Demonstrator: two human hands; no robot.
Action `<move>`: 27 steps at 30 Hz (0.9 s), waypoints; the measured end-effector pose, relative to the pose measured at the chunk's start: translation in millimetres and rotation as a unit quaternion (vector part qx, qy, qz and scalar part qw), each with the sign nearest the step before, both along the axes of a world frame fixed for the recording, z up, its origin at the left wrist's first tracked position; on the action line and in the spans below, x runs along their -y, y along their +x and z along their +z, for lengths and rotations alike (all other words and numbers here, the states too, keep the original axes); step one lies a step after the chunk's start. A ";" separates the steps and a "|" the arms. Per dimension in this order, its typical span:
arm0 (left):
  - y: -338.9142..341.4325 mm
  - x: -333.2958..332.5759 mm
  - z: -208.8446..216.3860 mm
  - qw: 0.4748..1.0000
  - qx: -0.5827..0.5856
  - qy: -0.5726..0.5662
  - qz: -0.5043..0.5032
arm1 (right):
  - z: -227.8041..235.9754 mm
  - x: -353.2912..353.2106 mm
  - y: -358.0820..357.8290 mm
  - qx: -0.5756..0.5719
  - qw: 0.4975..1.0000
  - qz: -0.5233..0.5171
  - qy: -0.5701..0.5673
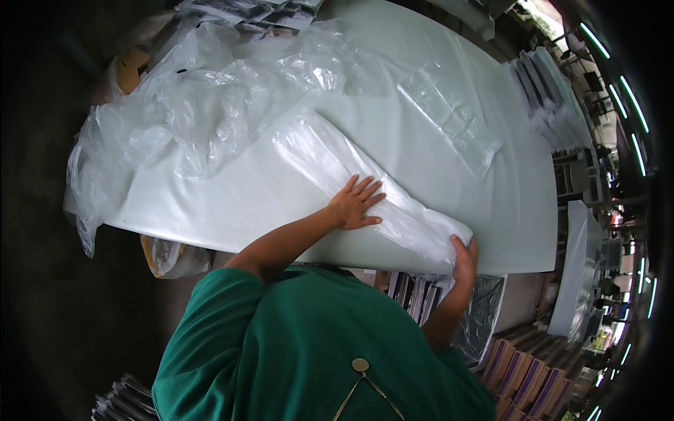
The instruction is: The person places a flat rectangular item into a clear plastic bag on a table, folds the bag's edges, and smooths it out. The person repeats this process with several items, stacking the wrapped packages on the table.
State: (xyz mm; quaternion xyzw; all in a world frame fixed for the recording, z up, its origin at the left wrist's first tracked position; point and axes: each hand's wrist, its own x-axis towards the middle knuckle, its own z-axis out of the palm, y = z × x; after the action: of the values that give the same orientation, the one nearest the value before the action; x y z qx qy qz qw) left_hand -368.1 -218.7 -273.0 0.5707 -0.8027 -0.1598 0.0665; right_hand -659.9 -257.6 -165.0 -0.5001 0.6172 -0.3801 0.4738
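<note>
A long white bundle wrapped in clear plastic point(326, 151) lies slantwise across the pale table point(232, 217), its near right end close to the front edge. My left hand point(357, 204) rests on the middle of it, fingers spread flat over the plastic. At the near right end, my right hand point(465, 258) grips the bundle, with the thumb on top and the other fingers partly hidden round the end. What is inside the wrap cannot be made out.
Crumpled clear plastic sheeting point(203, 105) covers the table's left side and hangs over its edge. A flat clear plastic bag point(453, 123) lies at the far right. Wrapped stacks point(551, 98) stand beyond the table. Cardboard boxes point(526, 379) are stacked at the lower right.
</note>
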 end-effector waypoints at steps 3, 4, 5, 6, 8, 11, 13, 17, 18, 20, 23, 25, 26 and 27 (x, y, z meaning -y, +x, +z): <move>14.5 6.2 17.3 0.955 -0.275 0.108 0.030 | 32.2 10.2 59.4 0.077 0.993 0.067 -0.064; 23.5 11.6 24.2 0.904 -0.403 0.134 0.045 | 42.7 12.4 86.8 0.103 0.987 0.096 -0.076; 25.7 4.5 36.2 0.795 -0.579 0.159 0.081 | 46.7 13.6 114.0 0.131 0.980 0.123 -0.087; 29.2 -1.7 47.9 0.788 -0.602 0.113 0.060 | 45.1 15.8 138.3 0.142 0.974 0.153 -0.087; 36.5 -15.3 66.5 0.766 -0.642 0.022 0.027 | 42.9 16.9 187.7 0.142 0.957 0.240 -0.081; 50.2 -17.9 55.4 0.745 -0.641 -0.016 0.184 | 28.3 5.4 240.0 0.160 0.910 0.354 -0.145; 65.1 -13.0 54.6 0.652 -0.685 -0.024 0.323 | 6.3 1.7 249.7 0.054 0.896 0.314 -0.309; 111.4 -2.6 40.7 0.673 -0.563 0.131 0.461 | -73.8 8.9 235.7 -0.350 0.826 0.271 -0.350; 118.6 0.4 17.3 0.703 -0.468 0.027 0.535 | -95.6 6.4 235.1 -0.423 0.800 0.285 -0.316; 123.0 -3.4 24.1 0.683 -0.424 -0.151 0.576 | -128.1 8.5 222.2 -0.510 0.770 0.288 -0.253; 201.7 -24.2 47.5 0.739 -0.153 -0.324 0.570 | -128.1 9.1 221.3 -0.511 0.772 0.298 -0.234; 276.0 -34.3 75.8 0.692 0.024 -0.349 0.632 | -120.3 3.2 224.8 -0.492 0.790 0.292 -0.223; 314.1 -39.4 91.1 0.671 0.054 -0.314 0.670 | -109.9 -1.0 230.8 -0.476 0.806 0.279 -0.216; 344.3 -42.7 102.2 0.648 0.081 -0.280 0.704 | -97.6 -1.5 240.3 -0.461 0.821 0.262 -0.209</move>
State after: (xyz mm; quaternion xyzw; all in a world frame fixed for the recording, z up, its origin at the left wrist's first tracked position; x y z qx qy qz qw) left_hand -23.7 -176.0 -170.8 0.9291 -0.1683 0.2140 0.2503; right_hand -419.5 -256.1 -262.6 -0.8471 0.5149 -0.0863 0.0996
